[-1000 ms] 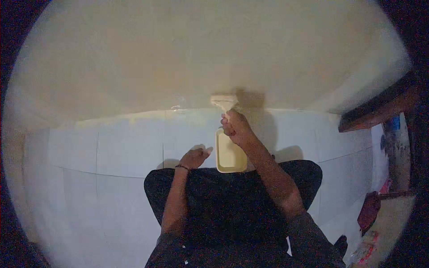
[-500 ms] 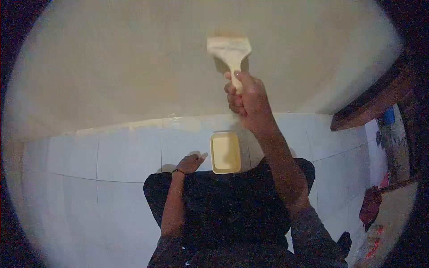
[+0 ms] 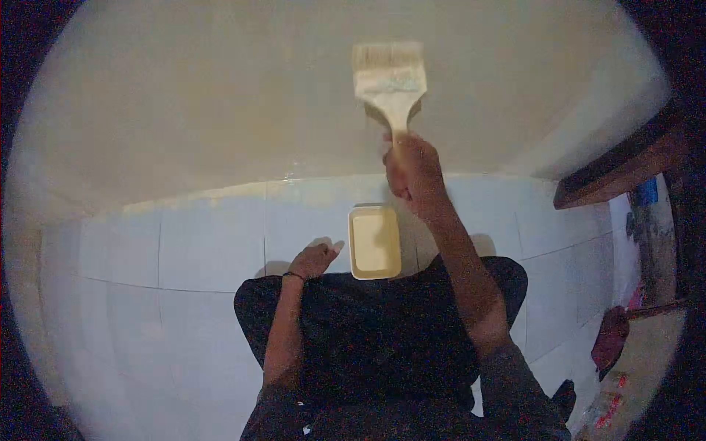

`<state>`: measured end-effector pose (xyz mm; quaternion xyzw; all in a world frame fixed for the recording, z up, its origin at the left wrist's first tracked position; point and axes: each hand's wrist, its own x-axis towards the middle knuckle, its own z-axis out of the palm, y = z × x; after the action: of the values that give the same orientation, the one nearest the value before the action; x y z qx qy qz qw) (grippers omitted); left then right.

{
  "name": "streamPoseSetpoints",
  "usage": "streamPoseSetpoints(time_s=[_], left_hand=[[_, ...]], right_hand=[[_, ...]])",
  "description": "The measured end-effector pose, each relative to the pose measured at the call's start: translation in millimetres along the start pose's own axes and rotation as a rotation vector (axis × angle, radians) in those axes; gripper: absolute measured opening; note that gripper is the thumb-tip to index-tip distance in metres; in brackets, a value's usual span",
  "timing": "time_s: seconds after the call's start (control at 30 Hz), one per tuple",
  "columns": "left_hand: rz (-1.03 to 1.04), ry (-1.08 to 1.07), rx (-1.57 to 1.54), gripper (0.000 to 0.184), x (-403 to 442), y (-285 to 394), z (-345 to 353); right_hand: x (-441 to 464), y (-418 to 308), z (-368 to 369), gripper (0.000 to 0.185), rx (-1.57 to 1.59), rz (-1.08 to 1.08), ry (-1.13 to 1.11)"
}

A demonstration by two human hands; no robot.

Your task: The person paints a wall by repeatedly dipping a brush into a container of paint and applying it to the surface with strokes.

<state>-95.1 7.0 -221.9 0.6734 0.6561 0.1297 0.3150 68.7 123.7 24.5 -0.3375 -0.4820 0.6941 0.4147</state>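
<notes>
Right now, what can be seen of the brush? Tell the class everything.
The brush is broad and flat: pale bristles, a wide pale body with a blurred bluish-grey marking, narrowing to a handle, perhaps wooden. It points bristles-up in the picture, nearly straight, before the wall. The right hand grips the handle, hiding its lower end. Whether the bristles touch the wall is hard to tell.

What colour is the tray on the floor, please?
The tray is pale yellow; the head view shows it best.
</notes>
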Motion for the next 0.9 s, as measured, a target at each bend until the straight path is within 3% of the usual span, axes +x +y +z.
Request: streamPoseSetpoints(time_s=[0.1,0.2,0.27,0.3,0.4,0.47,0.53,0.6,0.63,0.7,0.83,0.9], left_hand=[[-0.101,-0.03,-0.045,0.047,-2,10,-10],[-0.046,-0.047,-0.097,0.047,-6,16,-18],[-0.041,-0.055,-0.072,0.047,0,-2,-3],[-0.037,-0.052,-0.05,0.047,0,-8,2],[-0.1,-0.091,-0.126,0.046,-9,38,-40],[-0.149,-0.106,-0.128,0.042,-7,35,-37],[-0.193,-0.116,-0.131,0.039,-9,29,-33],[0.092,-0.042,-0.038,0.035,-10,25,-31],[0.09,-0.045,-0.04,0.035,-9,26,-32],[-0.109,-0.13,-0.087,0.032,-8,27,-31],[0.066,-0.058,-0.08,0.035,-11,25,-32],[-0.181,-0.122,-0.171,0.037,-8,23,-29]], right_hand=[[-1,22,-18,0.025,-0.012,0.016,-0.02],[3,53,-39,0.023,-0.022,0.196,0.055],[10,98,-66,0.021,-0.291,-0.044,-0.091],[8,109,-70,0.021,-0.281,-0.038,-0.083],[6,115,-70,0.02,-0.162,0.116,-0.076],[4,117,-69,0.015,0.162,0.438,0.039],[4,124,-72,0.015,0.211,0.46,0.017],[4,130,-74,0.014,0.257,0.479,-0.008],[6,131,-74,0.013,0.296,0.537,0.03],[6,141,-79,0.012,0.334,0.584,0.07],[7,160,-95,0.016,0.453,0.589,0.058],[10,165,-100,0.02,0.502,0.597,0.036]])
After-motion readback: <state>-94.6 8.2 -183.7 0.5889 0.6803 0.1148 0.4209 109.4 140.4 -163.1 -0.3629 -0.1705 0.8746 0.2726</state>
